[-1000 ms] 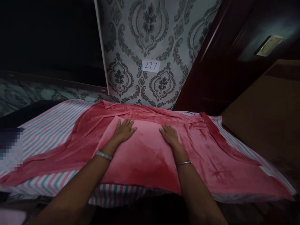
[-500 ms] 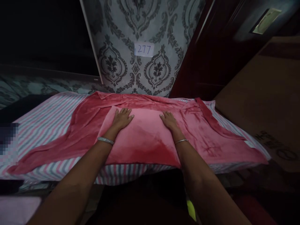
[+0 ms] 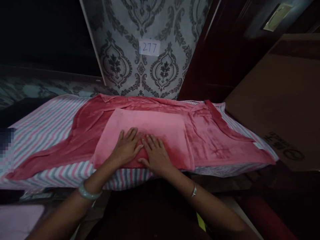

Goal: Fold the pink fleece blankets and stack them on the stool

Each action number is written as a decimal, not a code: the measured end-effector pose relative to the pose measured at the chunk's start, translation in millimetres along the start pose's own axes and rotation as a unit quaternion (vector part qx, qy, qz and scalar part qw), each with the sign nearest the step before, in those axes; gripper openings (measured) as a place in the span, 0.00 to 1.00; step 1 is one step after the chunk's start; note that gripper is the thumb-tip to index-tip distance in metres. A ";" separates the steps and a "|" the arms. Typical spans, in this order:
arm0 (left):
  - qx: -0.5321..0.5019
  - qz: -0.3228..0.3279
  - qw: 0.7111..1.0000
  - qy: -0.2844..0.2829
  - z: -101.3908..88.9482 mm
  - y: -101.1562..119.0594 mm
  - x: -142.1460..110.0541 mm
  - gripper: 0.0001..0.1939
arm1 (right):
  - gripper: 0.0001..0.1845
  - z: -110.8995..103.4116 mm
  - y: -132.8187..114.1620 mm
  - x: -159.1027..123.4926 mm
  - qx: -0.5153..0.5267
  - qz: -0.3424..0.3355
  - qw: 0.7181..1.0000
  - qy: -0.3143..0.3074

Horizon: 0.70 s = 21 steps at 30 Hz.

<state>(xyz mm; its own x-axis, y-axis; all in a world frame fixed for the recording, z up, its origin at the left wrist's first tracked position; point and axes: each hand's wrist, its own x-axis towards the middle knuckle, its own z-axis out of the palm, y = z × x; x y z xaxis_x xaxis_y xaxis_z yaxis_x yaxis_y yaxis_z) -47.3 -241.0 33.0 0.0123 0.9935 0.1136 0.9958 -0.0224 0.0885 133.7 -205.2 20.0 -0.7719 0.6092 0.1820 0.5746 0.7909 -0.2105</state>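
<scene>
Folded pink cloth (image 3: 150,118), one, directly beneath both hands. Left hand (image 3: 126,148): open, palm down on the near half of the fold, fingers slightly spread and pointing away from the body. Right hand (image 3: 156,155): likewise open, flat on the same fold, thumb angled toward the left hand. Between the two hands, only a narrow space at the thumbs; contact there impossible to tell. Behind the hands, on the wrists or forearms, two ornaments: one thick pale bangle (image 3: 88,192) on the left, one thin silvery bracelet (image 3: 194,190) on the right.

Beneath the fold and out to both sides of the hands, wrinkled reddish-pink fabric (image 3: 222,143), with one small white tag (image 3: 258,145) well to the right of the right hand. Number of pieces in that fabric: cannot tell. Under it, striped cloth (image 3: 56,116), visible farther left of the left hand, along the near edge and at the far right.

Beyond the hands, one patterned wall (image 3: 112,36) with one paper marked 277 (image 3: 149,47). Beyond and left of the left hand, one black screen (image 3: 45,36). Beyond and right of the right hand, one dark red door-like panel (image 3: 210,66) and one cardboard box (image 3: 282,100).
</scene>
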 end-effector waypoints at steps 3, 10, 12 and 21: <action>0.006 -0.008 1.000 -0.001 14.6 -2.6 -5.8 0.30 | 0.38 9.5 0.1 -5.3 -0.013 -0.005 1.000 0.003; -0.008 0.004 0.999 0.035 19.0 -8.0 -5.3 0.30 | 0.38 7.9 49.1 -36.1 -0.074 0.074 0.994 0.044; -0.013 0.005 0.999 0.042 19.7 -7.9 -6.3 0.30 | 0.36 10.1 61.5 -48.4 -0.090 0.104 0.988 0.070; -0.024 0.007 0.998 0.057 21.9 -12.5 -5.6 0.29 | 0.30 19.5 81.7 -64.8 -0.035 0.138 0.982 0.126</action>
<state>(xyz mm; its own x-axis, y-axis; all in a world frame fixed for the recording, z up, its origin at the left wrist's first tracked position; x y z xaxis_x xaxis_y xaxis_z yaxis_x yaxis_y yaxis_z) -57.8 -243.8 9.6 0.0139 0.9740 0.2263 0.9900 -0.0451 0.1334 225.3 -181.3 -27.8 -0.4969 0.7893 0.3607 0.7770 0.5897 -0.2202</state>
